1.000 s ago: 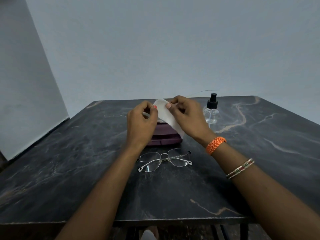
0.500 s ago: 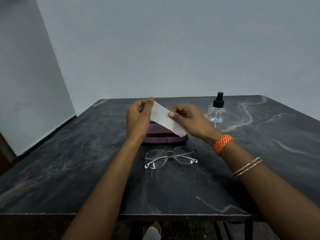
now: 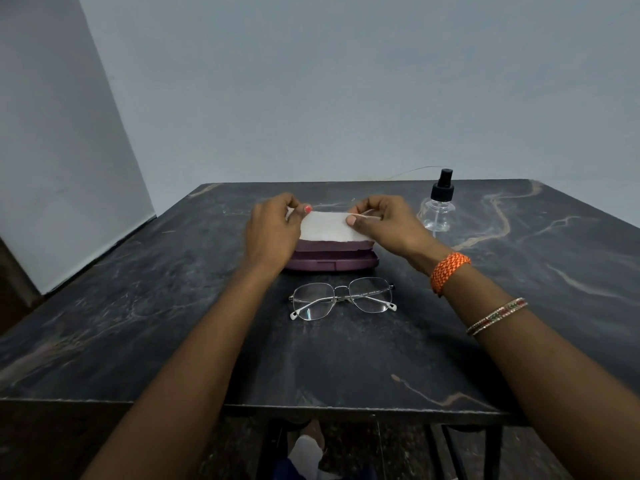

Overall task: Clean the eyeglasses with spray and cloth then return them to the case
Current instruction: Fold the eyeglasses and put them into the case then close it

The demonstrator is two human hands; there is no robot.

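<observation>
Head camera looks down on a dark marble-patterned table (image 3: 173,306) set against a pale grey wall (image 3: 346,81). Near the middle of the table lies a purple glasses case (image 3: 332,261), and everything else is placed here by reference to it.

Just above the case, both hands hold a white cloth (image 3: 325,226) stretched flat between them. The left hand (image 3: 273,230) pinches the cloth's left edge between thumb and curled fingers, a pink-painted thumbnail showing at the top corner. The right hand (image 3: 384,225) pinches the right edge in the same way, thumb on the near face of the cloth. The two hands stand apart, with the cloth's width between them, and the cloth's lower edge hides the top of the case. Whether the cloth touches the case cannot be told.

On the near side of the case, just beside it on the table, lie the eyeglasses (image 3: 343,298): thin metal frame, clear lenses, temples folded, with white tips showing. Neither hand touches them.

To the right of the case and a little farther back stands a small clear spray bottle (image 3: 437,209) with a black pump top, upright, apart from the case and from the right hand.

The right forearm wears an orange woven band (image 3: 449,267) at the wrist and thin bangles (image 3: 497,316) farther up.
</observation>
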